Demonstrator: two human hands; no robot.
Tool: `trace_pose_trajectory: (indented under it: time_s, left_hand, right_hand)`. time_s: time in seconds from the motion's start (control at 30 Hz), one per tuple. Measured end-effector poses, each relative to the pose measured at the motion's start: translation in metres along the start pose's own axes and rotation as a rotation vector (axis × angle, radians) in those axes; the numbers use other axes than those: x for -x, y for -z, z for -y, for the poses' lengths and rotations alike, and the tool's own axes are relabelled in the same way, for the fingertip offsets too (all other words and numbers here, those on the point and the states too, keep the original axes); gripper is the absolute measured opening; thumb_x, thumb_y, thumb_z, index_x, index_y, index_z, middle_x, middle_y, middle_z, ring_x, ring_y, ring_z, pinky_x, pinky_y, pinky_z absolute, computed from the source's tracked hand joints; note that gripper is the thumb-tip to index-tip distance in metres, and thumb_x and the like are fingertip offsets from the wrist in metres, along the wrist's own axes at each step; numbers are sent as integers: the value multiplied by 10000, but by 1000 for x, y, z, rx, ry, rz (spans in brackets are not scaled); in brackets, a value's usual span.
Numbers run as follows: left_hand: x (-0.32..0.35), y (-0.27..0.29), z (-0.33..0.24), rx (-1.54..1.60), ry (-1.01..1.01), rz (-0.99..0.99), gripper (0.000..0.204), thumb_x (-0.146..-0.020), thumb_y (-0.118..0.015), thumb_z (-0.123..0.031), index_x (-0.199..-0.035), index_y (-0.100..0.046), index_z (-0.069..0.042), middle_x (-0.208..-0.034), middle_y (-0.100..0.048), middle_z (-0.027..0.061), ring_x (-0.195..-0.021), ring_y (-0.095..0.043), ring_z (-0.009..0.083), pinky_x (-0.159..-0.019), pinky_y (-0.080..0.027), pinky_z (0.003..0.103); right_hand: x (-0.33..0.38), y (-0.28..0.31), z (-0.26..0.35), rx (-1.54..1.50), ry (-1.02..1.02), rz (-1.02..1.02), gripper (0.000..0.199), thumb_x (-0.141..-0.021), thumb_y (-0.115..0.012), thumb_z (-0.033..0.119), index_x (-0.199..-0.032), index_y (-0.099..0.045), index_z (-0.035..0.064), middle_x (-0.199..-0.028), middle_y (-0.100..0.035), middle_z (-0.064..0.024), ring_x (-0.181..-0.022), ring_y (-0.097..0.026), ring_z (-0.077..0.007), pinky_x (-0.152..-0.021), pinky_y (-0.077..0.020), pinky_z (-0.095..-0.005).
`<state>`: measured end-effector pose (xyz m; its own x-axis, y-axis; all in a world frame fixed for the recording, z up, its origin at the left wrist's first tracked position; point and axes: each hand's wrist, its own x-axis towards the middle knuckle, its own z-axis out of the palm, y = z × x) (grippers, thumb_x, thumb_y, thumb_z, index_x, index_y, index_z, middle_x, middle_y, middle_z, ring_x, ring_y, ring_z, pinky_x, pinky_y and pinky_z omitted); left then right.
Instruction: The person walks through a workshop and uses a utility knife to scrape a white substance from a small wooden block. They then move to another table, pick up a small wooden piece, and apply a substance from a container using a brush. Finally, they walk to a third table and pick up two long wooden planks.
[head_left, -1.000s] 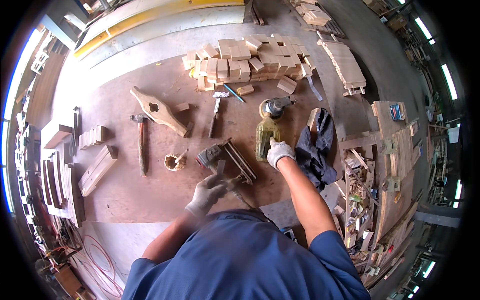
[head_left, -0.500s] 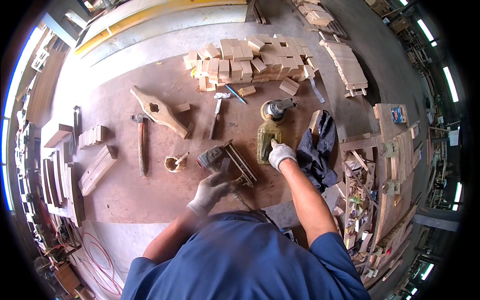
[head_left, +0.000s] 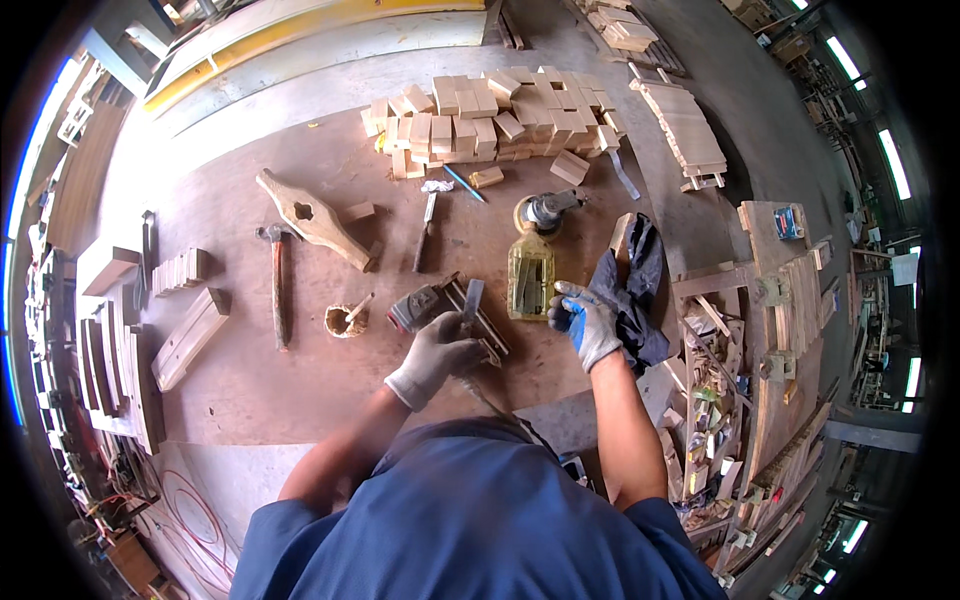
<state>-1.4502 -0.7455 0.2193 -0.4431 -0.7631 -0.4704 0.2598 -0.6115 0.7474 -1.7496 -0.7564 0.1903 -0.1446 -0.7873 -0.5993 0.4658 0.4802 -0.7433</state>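
My left hand [head_left: 437, 357], in a pale work glove, is closed on a flat grey strip [head_left: 472, 300] that stands up from its fingers. Just beyond it lies a nail gun [head_left: 424, 306] with a dark red-and-grey body and a long magazine. My right hand [head_left: 592, 327], in a glove with a blue palm, is beside a cut-open yellowish plastic jug [head_left: 530, 272]. Its fingers are partly bent and apart from the thumb; nothing shows clearly in them. Dark strips lie inside the jug. A sander [head_left: 547, 210] sits behind the jug.
A dark cloth [head_left: 632, 300] lies right of my right hand. Leftward are a glue pot [head_left: 346, 320], a hammer [head_left: 279, 290], a shaped wooden piece [head_left: 312, 220] and a chisel [head_left: 427, 230]. Wooden blocks [head_left: 500, 115] are heaped at the far edge. A scrap-filled rack [head_left: 715, 400] stands right.
My right hand has drawn back from the jug to its right side, turning its blue palm into view. My left hand has moved slightly up and right, holding the grey strip.
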Motion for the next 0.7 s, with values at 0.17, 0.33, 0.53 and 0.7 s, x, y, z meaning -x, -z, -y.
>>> trace_pose_trajectory:
  time_s: [0.17,0.33,0.53,0.7]
  left_hand:
    - [-12,-5,12,49,75,55,418,-969,-650,-71,-1362,-523,-3,-1055,-680,56,-912,-695,141,-783,-582,269]
    - [-7,-13,7,-74,34,98,412,-988,-655,-149,-1356,-560,12,-1065,-690,47,-880,-666,106,-755,-560,253]
    - [-5,-16,12,-46,-52,86,420,-973,-669,-161,-1347,-585,10,-1060,-682,21,-913,-630,89,-781,-528,232]
    - [3,-19,3,-119,-104,50,440,-963,-673,-161,-1360,-582,6,-1002,-666,-4,-850,-605,74,-718,-504,222]
  right_hand:
    - [25,-23,2,183,68,28,265,-968,-552,52,-1197,-684,26,-884,-722,-96,-689,-682,-177,-634,-574,-281]
    - [68,-74,8,817,638,201,322,-938,-597,61,-1242,-703,75,-900,-717,-115,-728,-671,-219,-684,-554,-316]
    - [76,-86,-2,1586,892,162,458,-893,-611,103,-1350,-634,126,-869,-640,-148,-794,-656,-344,-738,-543,-452]
    - [76,-82,-9,1687,1072,198,495,-871,-626,109,-1364,-623,142,-823,-616,-124,-755,-643,-328,-707,-534,-469]
